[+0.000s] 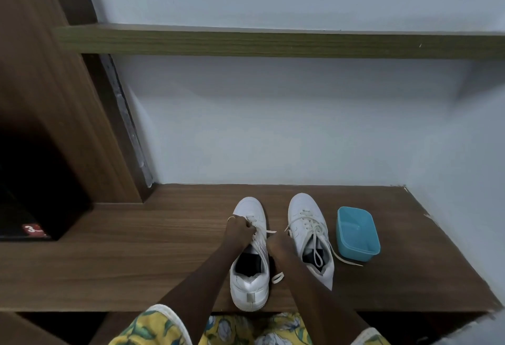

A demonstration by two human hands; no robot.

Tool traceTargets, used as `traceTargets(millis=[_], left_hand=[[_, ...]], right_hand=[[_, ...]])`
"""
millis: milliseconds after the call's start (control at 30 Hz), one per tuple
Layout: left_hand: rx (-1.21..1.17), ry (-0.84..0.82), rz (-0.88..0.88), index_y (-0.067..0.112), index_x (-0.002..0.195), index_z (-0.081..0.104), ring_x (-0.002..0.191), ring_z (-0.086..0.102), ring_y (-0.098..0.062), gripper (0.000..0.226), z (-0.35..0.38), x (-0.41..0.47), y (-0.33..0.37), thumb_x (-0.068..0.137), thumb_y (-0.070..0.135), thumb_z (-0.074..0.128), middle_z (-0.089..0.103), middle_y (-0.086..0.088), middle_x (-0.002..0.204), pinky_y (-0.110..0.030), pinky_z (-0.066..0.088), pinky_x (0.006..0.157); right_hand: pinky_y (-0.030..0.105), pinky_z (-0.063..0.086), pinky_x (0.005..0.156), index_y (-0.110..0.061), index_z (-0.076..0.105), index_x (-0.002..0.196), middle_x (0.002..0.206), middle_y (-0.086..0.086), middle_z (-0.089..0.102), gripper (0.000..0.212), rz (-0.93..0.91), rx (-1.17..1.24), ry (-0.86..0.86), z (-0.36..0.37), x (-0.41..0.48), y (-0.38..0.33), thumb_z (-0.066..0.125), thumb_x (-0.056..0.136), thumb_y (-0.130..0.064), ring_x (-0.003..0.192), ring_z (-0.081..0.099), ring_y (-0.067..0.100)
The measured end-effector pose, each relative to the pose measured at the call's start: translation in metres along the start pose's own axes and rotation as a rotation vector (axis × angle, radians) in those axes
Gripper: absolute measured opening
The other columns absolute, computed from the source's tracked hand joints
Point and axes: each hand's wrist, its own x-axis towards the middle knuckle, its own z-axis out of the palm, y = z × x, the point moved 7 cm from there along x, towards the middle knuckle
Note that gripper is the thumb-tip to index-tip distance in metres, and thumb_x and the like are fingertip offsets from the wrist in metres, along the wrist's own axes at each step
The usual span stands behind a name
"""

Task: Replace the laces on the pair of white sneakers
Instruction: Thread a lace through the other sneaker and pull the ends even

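Left hand pinches lace on left sneaker; right hand fingers hidden.

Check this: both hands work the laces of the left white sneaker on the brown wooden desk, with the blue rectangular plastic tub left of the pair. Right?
Wrong on the tub. The head view shows the blue rectangular plastic tub right of the pair, beside the right white sneaker. The rest holds: left hand and right hand work the laces of the left white sneaker.
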Motion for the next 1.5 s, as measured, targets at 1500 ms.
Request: traceTargets(millis=[1500], left_hand=[[-0.126,-0.078,0.003,0.036,0.059,0.069,0.087,0.063,-0.006,0.022,0.037,0.026,0.011,0.075,0.027,0.056,0.07,0.011,0.075,-0.053,0.036,0.104]], right_hand=[[0.016,0.044,0.072,0.008,0.065,0.109,0.112,0.011,0.066,0.03,-0.328,1.145,0.06,-0.115,0.0,-0.078,0.068,0.08,0.003,0.102,0.06,0.018]])
